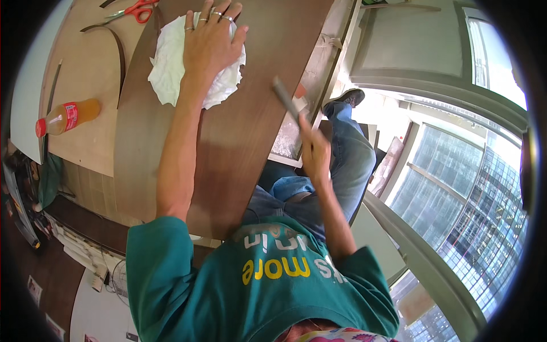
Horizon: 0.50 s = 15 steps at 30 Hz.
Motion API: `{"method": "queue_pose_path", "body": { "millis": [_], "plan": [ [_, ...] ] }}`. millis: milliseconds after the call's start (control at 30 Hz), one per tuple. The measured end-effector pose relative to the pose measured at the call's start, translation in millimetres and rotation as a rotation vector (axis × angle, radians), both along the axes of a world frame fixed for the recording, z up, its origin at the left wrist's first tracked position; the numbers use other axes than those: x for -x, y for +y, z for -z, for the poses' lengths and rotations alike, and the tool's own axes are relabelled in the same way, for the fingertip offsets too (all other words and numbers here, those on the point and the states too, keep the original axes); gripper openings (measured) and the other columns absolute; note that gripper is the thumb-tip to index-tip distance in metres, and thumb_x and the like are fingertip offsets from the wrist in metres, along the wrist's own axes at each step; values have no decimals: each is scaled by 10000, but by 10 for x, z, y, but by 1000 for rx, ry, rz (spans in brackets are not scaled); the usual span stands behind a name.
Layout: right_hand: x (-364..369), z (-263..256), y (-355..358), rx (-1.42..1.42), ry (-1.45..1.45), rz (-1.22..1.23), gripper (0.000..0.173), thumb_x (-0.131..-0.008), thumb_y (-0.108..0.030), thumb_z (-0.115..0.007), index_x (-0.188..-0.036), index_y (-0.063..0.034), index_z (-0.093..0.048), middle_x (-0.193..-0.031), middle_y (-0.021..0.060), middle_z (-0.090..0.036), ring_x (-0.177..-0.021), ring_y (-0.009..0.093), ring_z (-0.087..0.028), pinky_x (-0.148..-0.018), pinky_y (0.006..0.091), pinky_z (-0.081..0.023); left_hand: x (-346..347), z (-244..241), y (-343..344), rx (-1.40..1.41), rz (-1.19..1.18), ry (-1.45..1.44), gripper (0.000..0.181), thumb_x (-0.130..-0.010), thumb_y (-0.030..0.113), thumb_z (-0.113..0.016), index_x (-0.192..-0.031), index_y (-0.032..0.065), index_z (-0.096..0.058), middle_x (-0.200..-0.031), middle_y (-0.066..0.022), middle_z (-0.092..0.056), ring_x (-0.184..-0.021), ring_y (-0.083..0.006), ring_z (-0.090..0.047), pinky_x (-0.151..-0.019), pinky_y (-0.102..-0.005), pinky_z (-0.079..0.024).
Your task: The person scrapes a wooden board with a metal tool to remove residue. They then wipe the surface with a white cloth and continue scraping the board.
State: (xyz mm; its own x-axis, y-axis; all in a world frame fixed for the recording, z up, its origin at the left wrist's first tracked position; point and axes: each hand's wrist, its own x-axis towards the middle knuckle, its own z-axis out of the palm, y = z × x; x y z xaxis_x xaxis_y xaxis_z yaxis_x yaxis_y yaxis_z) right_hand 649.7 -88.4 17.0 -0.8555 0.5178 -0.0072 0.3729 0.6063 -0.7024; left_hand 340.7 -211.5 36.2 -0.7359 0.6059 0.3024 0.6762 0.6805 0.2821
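Observation:
My left hand (211,49), with rings on its fingers, lies flat and spread on a crumpled white cloth (166,72). That cloth rests on a dark brown wood-grain board (233,141). In my right hand (315,149) is a narrow grey bar-like tool (285,99), blurred, so I cannot tell its exact kind. The tool slants up and left from my fist, near the board's right edge. The fingers of my right hand are wrapped around its lower end.
Red-handled scissors (139,12) and a curved dark edging strip (121,55) lie on a pale wooden panel (92,51) to the left. A red-capped plastic bottle (70,116) lies there on its side. Tall windows (440,158) stand on the right.

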Motion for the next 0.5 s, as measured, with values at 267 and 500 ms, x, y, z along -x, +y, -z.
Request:
{"method": "queue_pose_path", "body": {
  "millis": [267, 500],
  "plan": [
    [53, -184, 162, -6, -87, -4, 388, -997, -77, -579, -1355, -195, -669, -882, 224, -672, -808, 329, -705, -750, 427, -538, 42, 54, -40, -21, -11, 1, 519, -923, 327, -654, -1383, 97, -586, -1490, -121, -520, -1440, -342, -401, -1211, -556, -249],
    [763, -178, 474, -91, -53, -59, 420, -976, -44, -542, -1361, -173, -650, -1060, 208, -719, -847, 336, -696, -769, 359, -530, 44, 75, 72, 10, 1, 55, 506, -957, 349, -615, -1411, 129, -571, -1507, -96, -513, -1442, -322, -409, -1209, -536, -262]
  ]
}}
